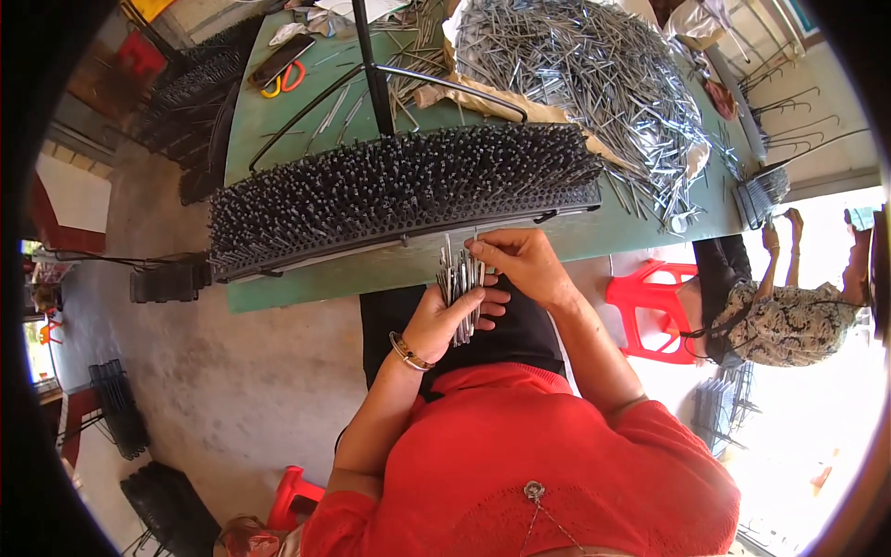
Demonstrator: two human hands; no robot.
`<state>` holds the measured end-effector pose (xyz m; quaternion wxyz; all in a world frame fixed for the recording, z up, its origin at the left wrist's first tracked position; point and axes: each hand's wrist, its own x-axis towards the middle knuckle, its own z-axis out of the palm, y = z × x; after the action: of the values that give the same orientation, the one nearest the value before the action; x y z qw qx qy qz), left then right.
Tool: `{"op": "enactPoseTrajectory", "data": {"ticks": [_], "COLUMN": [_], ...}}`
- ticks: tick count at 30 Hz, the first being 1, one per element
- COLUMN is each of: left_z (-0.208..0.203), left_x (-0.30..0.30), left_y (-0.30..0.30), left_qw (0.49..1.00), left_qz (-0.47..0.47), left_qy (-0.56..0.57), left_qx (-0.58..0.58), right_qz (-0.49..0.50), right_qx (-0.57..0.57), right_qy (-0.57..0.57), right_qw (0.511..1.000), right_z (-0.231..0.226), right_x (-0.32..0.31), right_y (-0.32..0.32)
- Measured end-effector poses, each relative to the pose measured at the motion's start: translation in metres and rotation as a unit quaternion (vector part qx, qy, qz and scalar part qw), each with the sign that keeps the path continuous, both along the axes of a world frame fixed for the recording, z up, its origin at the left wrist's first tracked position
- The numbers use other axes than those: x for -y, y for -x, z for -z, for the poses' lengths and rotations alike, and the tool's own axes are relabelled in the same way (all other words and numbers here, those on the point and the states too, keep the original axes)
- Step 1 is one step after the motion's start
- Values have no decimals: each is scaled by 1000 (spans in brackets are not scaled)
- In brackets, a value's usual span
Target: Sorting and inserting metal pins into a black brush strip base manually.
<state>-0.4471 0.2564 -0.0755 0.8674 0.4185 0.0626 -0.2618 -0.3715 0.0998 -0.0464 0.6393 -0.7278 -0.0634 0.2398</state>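
A bundle of thin silver metal rods (462, 278) lies in my left hand (444, 320), whose fingers are wrapped round it. Just above the bundle, my right hand (524, 265) pinches one thin rod with thumb and forefinger, close to the near edge of a long black rack (399, 190). Rows of short upright pins cover that rack, their tips showing greyish. It sits along the near edge of the green table (278, 295), with a black metal frame (373, 84) rising behind it. My right fingertips partly hide the rod.
A large heap of loose metal rods (575, 74) is spread on brown paper at the back right. Scissors (283, 82) and a phone-like dark object (286, 58) lie at the back left. A red stool (654, 311) and another person (789, 316) are to the right. More black racks (186, 111) stand left.
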Motion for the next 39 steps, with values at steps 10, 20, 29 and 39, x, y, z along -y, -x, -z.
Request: {"op": "enactPoseTrajectory", "data": {"ticks": [10,20,29,39], "left_z": [0,2,6,3], "left_x": [-12,-16,-8,-14], "left_y": [0,5,4,1], "left_qw": [999,999,998,999], "left_qz": [4,4,-3,-3], "left_qy": [12,-6,43,4], "left_qx": [-48,-44,-53,-52], "right_qz": [115,77,149,128], "right_qx": [295,344,388,527], "right_qy": [8,34,66,136], "right_qw": [948,935,907,829], "right_z": [-28,-14,-5,-6], "right_x": [-9,-14,-26,-33], "right_y": [-32,-52,-37,-34]}}
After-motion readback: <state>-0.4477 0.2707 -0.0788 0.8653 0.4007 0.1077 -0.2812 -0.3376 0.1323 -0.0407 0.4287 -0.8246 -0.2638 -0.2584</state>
